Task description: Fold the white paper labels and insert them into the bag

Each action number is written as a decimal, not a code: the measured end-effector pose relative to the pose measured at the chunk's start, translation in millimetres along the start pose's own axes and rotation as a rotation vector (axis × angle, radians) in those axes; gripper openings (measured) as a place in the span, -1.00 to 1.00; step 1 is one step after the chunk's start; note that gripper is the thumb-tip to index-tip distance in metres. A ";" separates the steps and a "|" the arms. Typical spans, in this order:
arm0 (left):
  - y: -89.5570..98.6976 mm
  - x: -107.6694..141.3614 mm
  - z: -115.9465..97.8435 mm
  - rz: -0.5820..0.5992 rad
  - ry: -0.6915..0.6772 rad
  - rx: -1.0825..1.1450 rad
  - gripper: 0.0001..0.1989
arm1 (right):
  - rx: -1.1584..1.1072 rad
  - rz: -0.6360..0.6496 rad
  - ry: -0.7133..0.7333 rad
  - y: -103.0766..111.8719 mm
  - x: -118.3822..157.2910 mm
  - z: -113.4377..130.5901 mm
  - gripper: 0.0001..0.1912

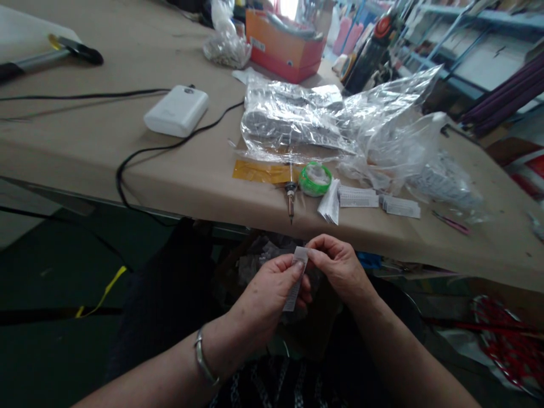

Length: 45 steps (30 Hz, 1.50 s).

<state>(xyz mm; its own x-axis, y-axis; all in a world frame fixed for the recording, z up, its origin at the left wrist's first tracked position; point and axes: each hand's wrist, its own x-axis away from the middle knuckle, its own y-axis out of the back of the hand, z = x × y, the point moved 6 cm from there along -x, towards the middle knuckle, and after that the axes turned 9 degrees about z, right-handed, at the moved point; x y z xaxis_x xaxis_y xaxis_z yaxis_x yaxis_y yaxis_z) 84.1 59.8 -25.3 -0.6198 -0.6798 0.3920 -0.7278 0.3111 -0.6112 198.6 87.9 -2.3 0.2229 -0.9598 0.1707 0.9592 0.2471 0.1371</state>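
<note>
Between my two hands is a narrow white printed label (291, 299), held over my lap just below the table edge. My left hand (278, 280) pinches it with the thumb on top and fingers behind. At the label's upper end, the thumb and forefinger of my right hand (338, 263) are closed on its corner. On the table in front lie a folded bundle of white labels (329, 202), a stack of printed labels (359, 198) and a second stack (400, 206). A soldering iron (290, 195) points toward me beside a green roll of tape (315, 179).
Clear plastic bags (297, 122) cover the table's middle, near an amber film strip (259, 171). A white power bank (177, 110) and a black cable (123, 170) lie left. Pink-handled tweezers (451, 222) rest at right. An orange box (280, 45) stands behind; a hammer (55, 56) lies far left.
</note>
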 end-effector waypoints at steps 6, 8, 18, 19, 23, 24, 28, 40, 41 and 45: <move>6.6 0.4 -3.4 -0.059 -0.023 -0.028 -0.77 | -0.006 0.002 0.015 -4.9 -7.5 4.9 -0.89; 7.5 0.2 -4.2 -0.061 -0.028 -0.028 -0.75 | 0.023 -0.004 0.019 -5.8 -9.5 5.7 -0.89; 20.0 -1.2 -43.8 -0.197 -0.300 -0.400 -0.86 | 0.116 -0.091 0.096 -10.0 -22.5 18.2 -0.89; 22.6 -0.8 -47.9 -0.225 -0.327 -0.459 -0.86 | 0.157 -0.104 0.110 -9.7 -23.9 20.2 -0.89; 29.6 1.0 -61.2 -0.316 -0.402 -0.629 -0.85 | 0.251 -0.137 0.138 -9.0 -28.0 23.6 -0.87; 30.3 1.4 -64.1 -0.333 -0.421 -0.656 -0.85 | 0.263 -0.139 0.146 -9.4 -28.5 24.0 -0.86; 30.4 1.8 -72.2 -0.374 -0.478 -0.722 -0.86 | 0.304 -0.172 0.194 -10.6 -28.2 26.1 -0.87; 29.9 -0.8 -79.0 -0.372 -0.539 -0.803 -0.86 | 0.371 -0.197 0.281 -9.0 -30.9 28.5 -0.91; 30.3 -1.5 -78.8 -0.369 -0.539 -0.807 -0.86 | 0.372 -0.199 0.284 -9.0 -31.2 28.8 -0.91; 31.9 -3.9 -78.2 -0.361 -0.550 -0.797 -0.85 | 0.392 -0.193 0.298 -9.6 -32.8 31.4 -0.90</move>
<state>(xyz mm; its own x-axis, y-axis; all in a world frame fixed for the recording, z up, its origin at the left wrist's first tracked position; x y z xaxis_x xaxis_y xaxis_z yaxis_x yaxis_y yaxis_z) 40.3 124.3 7.5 -0.2513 -0.9675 -0.0294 -0.9513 0.2412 0.1918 176.6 121.2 21.4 0.1429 -0.9749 -0.1707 0.8634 0.0385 0.5031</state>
